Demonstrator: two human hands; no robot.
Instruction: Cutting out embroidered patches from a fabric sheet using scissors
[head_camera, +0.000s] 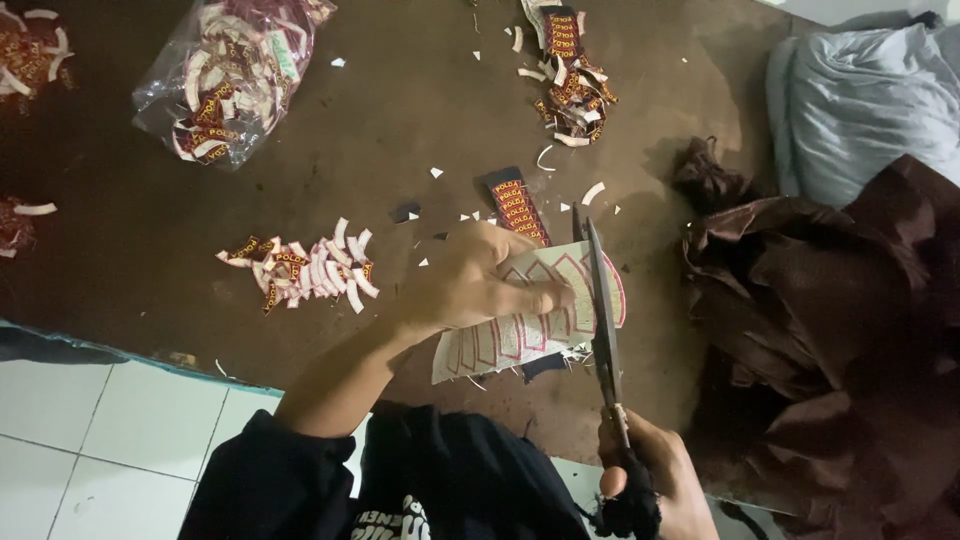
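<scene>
clear plastic bag (235, 75) of curved maroon-and-white patches lies upper left on the brown bench (400, 120). a loose pile of cut patches (305, 268) sits mid-left. left hand (480, 285) presses down on a white sheet of patches (530, 325) outlined in red, fingers clamped over its upper edge. a dark strip of patches (518, 208) lies just above. right hand (650, 485) grips scissors (603, 320), blades along the sheet's right edge. brown fabric (830, 330) heaped at right.
</scene>
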